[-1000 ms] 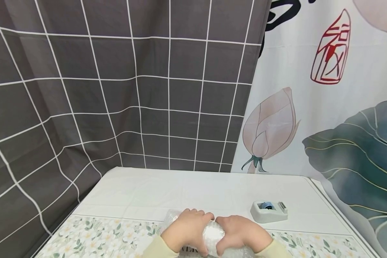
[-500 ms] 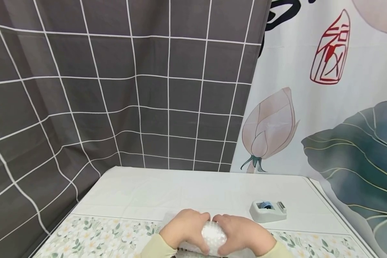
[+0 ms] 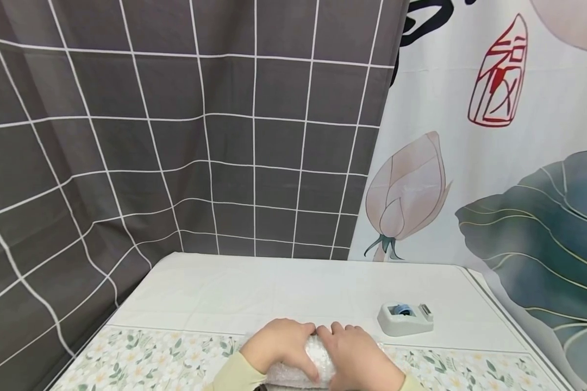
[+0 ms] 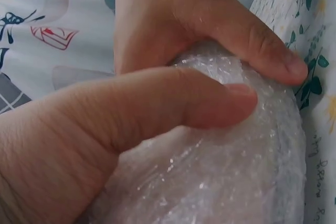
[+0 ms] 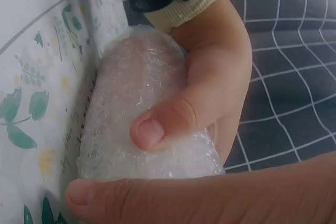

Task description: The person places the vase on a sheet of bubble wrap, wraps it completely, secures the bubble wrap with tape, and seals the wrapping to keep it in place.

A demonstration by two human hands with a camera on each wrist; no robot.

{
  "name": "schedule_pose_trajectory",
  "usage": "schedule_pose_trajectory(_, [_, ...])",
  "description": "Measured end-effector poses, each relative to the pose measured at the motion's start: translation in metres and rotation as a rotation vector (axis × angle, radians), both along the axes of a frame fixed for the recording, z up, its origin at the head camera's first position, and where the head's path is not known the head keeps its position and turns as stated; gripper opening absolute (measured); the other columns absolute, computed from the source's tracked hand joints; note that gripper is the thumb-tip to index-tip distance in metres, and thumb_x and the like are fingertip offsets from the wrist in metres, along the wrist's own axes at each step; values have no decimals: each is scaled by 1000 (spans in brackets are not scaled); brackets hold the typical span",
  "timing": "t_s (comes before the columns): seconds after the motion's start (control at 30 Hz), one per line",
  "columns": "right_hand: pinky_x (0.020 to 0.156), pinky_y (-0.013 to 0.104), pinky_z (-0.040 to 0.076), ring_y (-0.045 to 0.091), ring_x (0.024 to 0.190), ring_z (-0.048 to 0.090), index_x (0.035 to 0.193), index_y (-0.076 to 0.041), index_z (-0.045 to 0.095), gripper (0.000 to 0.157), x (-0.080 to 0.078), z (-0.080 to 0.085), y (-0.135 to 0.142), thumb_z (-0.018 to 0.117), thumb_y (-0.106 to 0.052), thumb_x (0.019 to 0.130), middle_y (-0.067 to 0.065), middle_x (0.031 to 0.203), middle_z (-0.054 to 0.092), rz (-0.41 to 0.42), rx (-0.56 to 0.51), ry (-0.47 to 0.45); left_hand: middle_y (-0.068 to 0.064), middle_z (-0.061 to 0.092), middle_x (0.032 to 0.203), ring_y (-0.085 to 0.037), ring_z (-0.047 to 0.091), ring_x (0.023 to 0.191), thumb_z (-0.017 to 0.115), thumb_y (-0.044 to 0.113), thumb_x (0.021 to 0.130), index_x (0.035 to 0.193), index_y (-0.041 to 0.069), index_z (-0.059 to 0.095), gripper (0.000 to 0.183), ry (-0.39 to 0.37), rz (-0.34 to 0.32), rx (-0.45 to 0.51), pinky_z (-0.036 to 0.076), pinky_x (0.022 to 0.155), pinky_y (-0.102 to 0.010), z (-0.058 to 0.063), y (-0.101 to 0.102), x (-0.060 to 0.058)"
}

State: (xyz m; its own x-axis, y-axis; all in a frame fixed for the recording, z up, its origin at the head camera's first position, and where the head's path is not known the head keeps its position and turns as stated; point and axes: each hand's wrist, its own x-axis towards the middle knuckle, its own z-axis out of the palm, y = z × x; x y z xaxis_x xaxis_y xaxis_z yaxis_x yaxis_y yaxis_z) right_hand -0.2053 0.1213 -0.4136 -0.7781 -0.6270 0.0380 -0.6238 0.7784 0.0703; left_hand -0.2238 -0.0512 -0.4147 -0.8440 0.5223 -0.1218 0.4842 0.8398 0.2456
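A roll-shaped bundle of clear bubble wrap lies crosswise at the near edge of the table, and what is inside it cannot be made out. My left hand grips its left part, with the thumb across the near side and the fingers over the far side. Close beside it, my right hand grips the right part the same way, its thumb laid along the wrap. In the right wrist view the bubble wrap appears as a thick, rounded cylinder.
A white tape dispenser with a blue roll stands behind and to the right of my hands. The table has a flower-print cloth in front and a white part behind. A dark grid curtain hangs behind.
The bubble-wrap bundle has turned under my hands, and the dark lettering seen near the left hand is gone from view. The right hand has shifted slightly nearer.
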Motion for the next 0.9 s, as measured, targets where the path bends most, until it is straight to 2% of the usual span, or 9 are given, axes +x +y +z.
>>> schedule_pose_trajectory(0.13, [50, 34, 44, 19, 57, 51, 110, -16, 55, 81, -2, -4, 1, 79, -52, 41, -1, 74, 52, 9, -11, 58, 15, 61, 86, -4, 56, 70, 74, 62, 50, 111, 26, 57, 73, 20, -13, 18, 47, 64, -28, 1, 0, 1])
schedule_pose_trajectory(0.23, [48, 32, 43, 16, 54, 50, 107, -17, 56, 79, -7, -7, 3, 78, -50, 39, -3, 71, 52, 8, -45, 54, 16, 60, 86, -3, 55, 70, 75, 60, 50, 111, 26, 57, 71, 58, -30, 23, 47, 63, -28, 0, 0, 2])
schedule_pose_trajectory(0.43, [43, 30, 38, 13, 51, 46, 98, -19, 57, 72, -15, -14, 6, 76, -50, 36, -7, 67, 50, -3, -95, 75, 10, 58, 89, -9, 55, 75, 77, 61, 46, 115, 25, 57, 81, 187, -32, -24, 46, 67, -34, -3, -1, 5])
schedule_pose_trajectory(0.57, [44, 31, 38, 12, 51, 46, 98, -20, 57, 71, -17, -15, 7, 75, -51, 36, -7, 67, 51, -19, -105, 63, 8, 57, 91, -11, 54, 77, 73, 68, 49, 118, 26, 55, 83, 330, -45, -68, 45, 66, -34, -12, -5, 9])
schedule_pose_trajectory(0.67, [44, 32, 39, 11, 52, 46, 99, -22, 57, 72, -19, -16, 7, 75, -50, 35, -9, 67, 52, -43, -121, 35, 9, 53, 89, -11, 51, 76, 64, 74, 54, 120, 27, 52, 82, 494, -73, -90, 43, 66, -32, -22, -13, 12])
schedule_pose_trajectory(0.8, [45, 32, 39, 9, 53, 45, 103, -23, 58, 74, -22, -15, 9, 75, -49, 36, -11, 70, 53, -69, -164, 22, 7, 50, 91, -13, 49, 79, 58, 78, 58, 127, 30, 47, 84, 683, -97, -65, 42, 70, -34, -35, -28, 12])
schedule_pose_trajectory(0.9, [44, 32, 38, 9, 54, 46, 104, -23, 58, 74, -27, -16, 11, 74, -49, 37, -10, 74, 54, -89, -195, 49, 6, 51, 95, -14, 49, 82, 58, 78, 58, 130, 30, 46, 87, 755, -102, -25, 42, 73, -37, -40, -37, 7])
